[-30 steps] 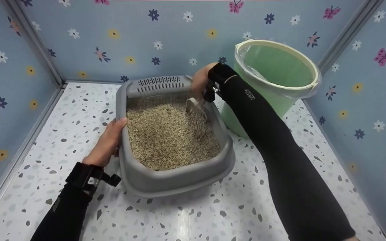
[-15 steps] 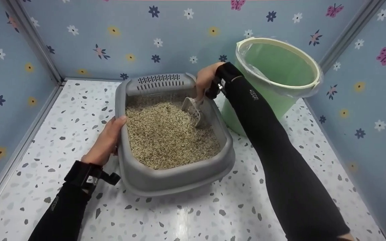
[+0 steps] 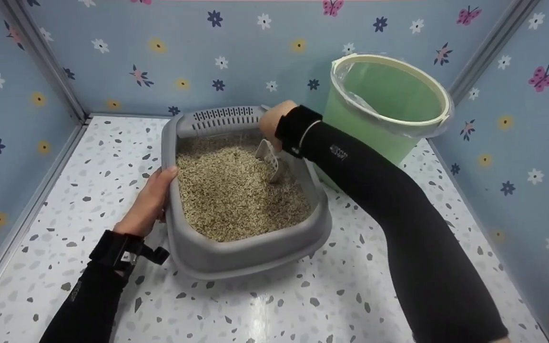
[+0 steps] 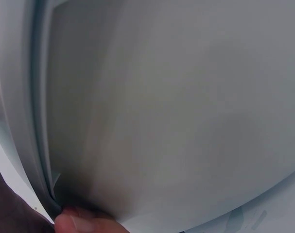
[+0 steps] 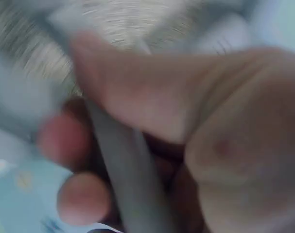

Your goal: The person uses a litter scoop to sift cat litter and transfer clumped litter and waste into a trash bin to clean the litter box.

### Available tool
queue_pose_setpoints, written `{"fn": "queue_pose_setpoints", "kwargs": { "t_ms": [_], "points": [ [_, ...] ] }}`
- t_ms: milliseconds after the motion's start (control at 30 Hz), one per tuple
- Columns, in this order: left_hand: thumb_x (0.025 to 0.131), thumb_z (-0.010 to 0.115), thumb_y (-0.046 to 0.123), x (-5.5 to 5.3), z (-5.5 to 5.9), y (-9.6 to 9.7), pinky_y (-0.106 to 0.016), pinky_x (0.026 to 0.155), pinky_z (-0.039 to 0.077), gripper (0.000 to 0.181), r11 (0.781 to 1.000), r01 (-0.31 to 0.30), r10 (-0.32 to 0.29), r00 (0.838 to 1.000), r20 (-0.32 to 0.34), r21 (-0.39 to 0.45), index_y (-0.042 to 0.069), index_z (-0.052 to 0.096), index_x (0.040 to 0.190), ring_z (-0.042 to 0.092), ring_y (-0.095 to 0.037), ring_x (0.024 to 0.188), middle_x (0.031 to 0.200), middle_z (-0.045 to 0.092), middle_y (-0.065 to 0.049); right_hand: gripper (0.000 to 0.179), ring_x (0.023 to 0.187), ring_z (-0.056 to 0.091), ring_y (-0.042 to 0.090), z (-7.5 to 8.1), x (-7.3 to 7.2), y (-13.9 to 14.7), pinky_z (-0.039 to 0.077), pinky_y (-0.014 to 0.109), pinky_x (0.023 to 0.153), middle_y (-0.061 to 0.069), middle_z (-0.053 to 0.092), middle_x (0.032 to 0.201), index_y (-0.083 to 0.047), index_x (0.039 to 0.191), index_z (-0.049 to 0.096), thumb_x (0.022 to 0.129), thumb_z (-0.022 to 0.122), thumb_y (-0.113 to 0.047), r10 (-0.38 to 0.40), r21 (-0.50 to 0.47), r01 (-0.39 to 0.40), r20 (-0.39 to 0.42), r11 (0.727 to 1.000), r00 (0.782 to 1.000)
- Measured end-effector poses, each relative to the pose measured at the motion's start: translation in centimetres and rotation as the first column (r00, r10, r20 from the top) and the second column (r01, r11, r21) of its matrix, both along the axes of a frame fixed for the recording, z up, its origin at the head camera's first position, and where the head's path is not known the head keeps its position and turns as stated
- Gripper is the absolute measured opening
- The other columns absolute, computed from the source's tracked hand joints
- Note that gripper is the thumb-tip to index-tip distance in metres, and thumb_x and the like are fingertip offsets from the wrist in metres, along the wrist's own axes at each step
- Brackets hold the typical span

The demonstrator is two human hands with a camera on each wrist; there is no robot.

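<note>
A grey litter box [image 3: 246,259] full of tan pellet litter [image 3: 227,190] sits on the floor. My left hand [image 3: 148,200] grips its left rim, thumb on top; in the left wrist view, fingertips [image 4: 89,223] curl under the rim against the outer wall. My right hand [image 3: 277,119] is over the box's far right corner and holds a pale slotted litter scoop [image 3: 269,159]. The scoop stands tilted, its lower edge at the litter. In the blurred right wrist view, fingers and thumb wrap the scoop's grey handle [image 5: 128,170].
A green bin [image 3: 365,128] with a cream rim and clear liner stands just right of the box, beside my right forearm. Flower-patterned panels [image 3: 246,57] enclose the speckled floor [image 3: 198,314] at the back and both sides.
The scoop has risen out of the darker litter on the right and shifted left. My right hand has turned at the wrist and moved left and lower. The left hand stays on the rim.
</note>
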State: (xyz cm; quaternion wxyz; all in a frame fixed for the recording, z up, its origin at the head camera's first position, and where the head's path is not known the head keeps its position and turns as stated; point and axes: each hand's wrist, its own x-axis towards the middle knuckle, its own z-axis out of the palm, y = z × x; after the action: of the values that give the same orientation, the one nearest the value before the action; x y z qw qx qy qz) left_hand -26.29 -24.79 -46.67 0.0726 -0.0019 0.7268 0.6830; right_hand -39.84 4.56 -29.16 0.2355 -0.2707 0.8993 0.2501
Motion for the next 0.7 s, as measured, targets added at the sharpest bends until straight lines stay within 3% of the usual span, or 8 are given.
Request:
{"fn": "queue_pose_setpoints", "kwargs": {
  "t_ms": [67, 100, 300, 467, 533, 567, 633, 700],
  "points": [
    [0.111, 0.050, 0.066, 0.0, 0.0, 0.1, -0.029, 0.045, 0.037, 0.054, 1.000, 0.003, -0.003, 1.000, -0.003, 0.001, 0.015, 0.047, 0.124, 0.044, -0.012, 0.056, 0.079, 0.049, 0.000, 0.027, 0.072, 0.044, 0.016, -0.7, 0.7, -0.8, 0.043, 0.034, 0.067, -0.001, 0.048, 0.080, -0.015, 0.085, 0.060, 0.110, 0.065, -0.020, 0.125, 0.112, -0.114, -0.095, 0.987, 0.988],
    [0.111, 0.050, 0.067, 0.1, -0.1, 0.1, -0.029, 0.045, 0.037, 0.054, 1.000, 0.003, -0.003, 1.000, -0.003, 0.000, 0.014, 0.046, 0.124, 0.045, -0.012, 0.055, 0.079, 0.049, 0.000, 0.028, 0.072, 0.041, 0.016, -1.0, 0.9, -1.0, 0.041, 0.035, 0.066, 0.000, 0.045, 0.080, -0.015, 0.083, 0.055, 0.111, 0.061, -0.019, 0.140, 0.147, -0.122, -0.118, 0.982, 0.983],
    [0.111, 0.051, 0.067, 0.2, -0.3, 0.1, -0.028, 0.043, 0.037, 0.058, 1.000, -0.002, 0.002, 1.000, -0.001, 0.015, 0.010, 0.045, 0.121, 0.045, -0.012, 0.053, 0.076, 0.049, 0.001, 0.034, 0.075, 0.036, 0.018, -1.8, 0.0, -1.1, 0.035, 0.038, 0.072, 0.001, 0.037, 0.082, -0.018, 0.082, 0.043, 0.115, 0.048, -0.014, -0.022, 0.100, 0.032, -0.091, 0.995, 0.996],
    [0.110, 0.050, 0.069, 0.3, -0.2, 0.1, -0.028, 0.044, 0.037, 0.057, 1.000, 0.006, -0.006, 1.000, -0.005, 0.005, 0.013, 0.045, 0.118, 0.043, -0.011, 0.054, 0.077, 0.048, 0.001, 0.034, 0.076, 0.038, 0.019, -2.5, -1.9, -0.7, 0.041, 0.039, 0.079, 0.001, 0.036, 0.080, -0.017, 0.081, 0.042, 0.114, 0.046, -0.015, -0.030, 0.062, 0.036, -0.101, 0.997, 0.994],
    [0.110, 0.051, 0.069, 0.4, -0.2, 0.2, -0.028, 0.045, 0.036, 0.056, 1.000, 0.004, -0.004, 1.000, -0.007, 0.011, 0.014, 0.045, 0.114, 0.042, -0.011, 0.053, 0.076, 0.047, 0.001, 0.034, 0.079, 0.045, 0.021, -2.9, -2.6, -0.5, 0.048, 0.041, 0.098, 0.002, 0.043, 0.078, -0.017, 0.079, 0.047, 0.114, 0.050, -0.016, 0.017, 0.068, -0.008, -0.123, 0.998, 0.992],
    [0.110, 0.051, 0.068, 0.3, -0.2, 0.2, -0.028, 0.044, 0.035, 0.055, 1.000, 0.002, -0.002, 1.000, -0.010, 0.017, 0.014, 0.045, 0.113, 0.041, -0.011, 0.053, 0.074, 0.046, 0.001, 0.034, 0.082, 0.050, 0.023, -3.0, -2.8, -0.3, 0.046, 0.045, 0.113, 0.002, 0.046, 0.077, -0.016, 0.080, 0.049, 0.114, 0.052, -0.017, 0.038, 0.065, -0.030, -0.129, 0.997, 0.991],
    [0.110, 0.052, 0.068, 0.2, -0.1, 0.3, -0.028, 0.045, 0.036, 0.054, 1.000, -0.009, 0.009, 1.000, -0.004, 0.022, 0.014, 0.046, 0.115, 0.043, -0.012, 0.053, 0.074, 0.047, 0.001, 0.031, 0.091, 0.061, 0.028, -3.3, -3.2, -0.1, 0.031, 0.056, 0.130, 0.006, 0.059, 0.080, -0.015, 0.082, 0.057, 0.113, 0.058, -0.018, 0.085, 0.061, -0.076, -0.162, 0.995, 0.983],
    [0.109, 0.053, 0.068, 0.1, -0.2, 0.3, -0.029, 0.045, 0.036, 0.054, 1.000, -0.013, 0.012, 1.000, 0.008, 0.020, 0.016, 0.047, 0.121, 0.045, -0.012, 0.055, 0.076, 0.048, 0.001, 0.025, 0.107, 0.064, 0.034, -3.8, -3.5, 0.0, 0.019, 0.061, 0.133, 0.010, 0.069, 0.093, -0.014, 0.089, 0.066, 0.113, 0.061, -0.020, 0.105, 0.067, -0.093, -0.192, 0.993, 0.976]
  ]
}}
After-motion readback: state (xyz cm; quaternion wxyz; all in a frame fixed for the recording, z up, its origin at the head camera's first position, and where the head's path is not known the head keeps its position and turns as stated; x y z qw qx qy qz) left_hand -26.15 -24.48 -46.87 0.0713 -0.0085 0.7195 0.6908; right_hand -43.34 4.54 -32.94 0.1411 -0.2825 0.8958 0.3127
